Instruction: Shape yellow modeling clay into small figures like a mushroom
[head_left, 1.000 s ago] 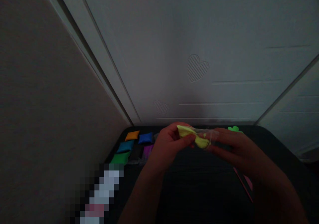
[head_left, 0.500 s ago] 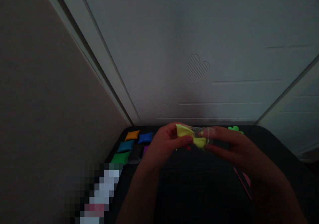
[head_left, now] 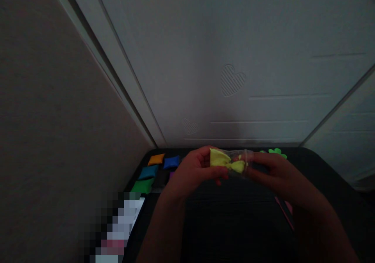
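Above the dark table I hold a small clear plastic bag (head_left: 241, 153) with soft yellow clay (head_left: 219, 158) in it. The clay is pulled into two lumps joined by a thin neck. My left hand (head_left: 191, 169) is closed round the left end of the bag, its thumb along the lower edge. At the other end, the fingers of my right hand (head_left: 275, 173) are at the mouth of the bag, with a fingertip showing through the plastic beside the right lump. A few yellow bits cling near those fingers.
Several coloured packets lie at the table's left: orange (head_left: 156, 159), blue (head_left: 171, 162), teal (head_left: 148, 172), green (head_left: 142, 185) and black (head_left: 160, 180). A bright green flower-shaped piece (head_left: 277, 152) is behind my right hand. A thin pink stick (head_left: 283, 212) lies under my right arm. A white panel (head_left: 205, 79) rises behind.
The right lump of clay has drawn a little away from the left one, and the neck between them is clearer. Both hands and the bag have shifted slightly right and down.
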